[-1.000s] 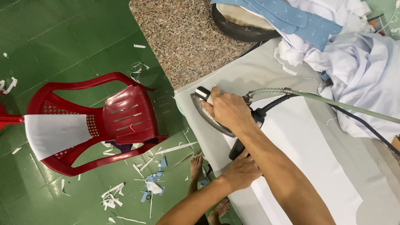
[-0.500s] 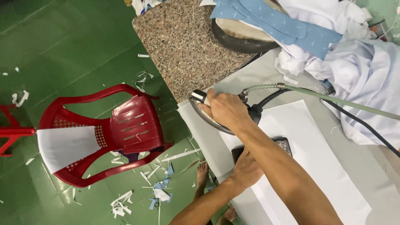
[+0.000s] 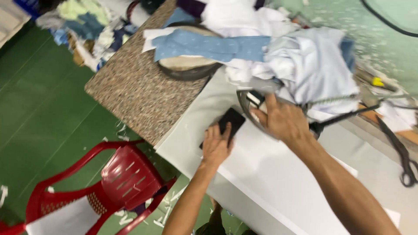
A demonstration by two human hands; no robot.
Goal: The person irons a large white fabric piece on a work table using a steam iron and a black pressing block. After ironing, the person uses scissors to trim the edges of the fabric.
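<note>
My right hand (image 3: pixel 283 119) grips the handle of a steam iron (image 3: pixel 252 104) held over the far part of the white ironing table (image 3: pixel 191 130), close to a heap of white cloth (image 3: pixel 313 69). A green hose and a black cord run off from the iron to the right. My left hand (image 3: pixel 215 146) rests on a flat black pad (image 3: pixel 230 122) lying on the table beside the iron. The frame is blurred by motion.
A speckled stone counter (image 3: pixel 135 91) adjoins the table, carrying a dark round dish (image 3: pixel 187 67) and blue fabric strips (image 3: pixel 209 45). A red plastic chair (image 3: pixel 113 182) with a white cloth piece stands on the green floor. Black scissors (image 3: pixel 405 156) lie at the right.
Both hands have moved toward the far end of the table. The iron travelled up beside the cloth heap, and my left hand slid the black pad along with it. The view swung.
</note>
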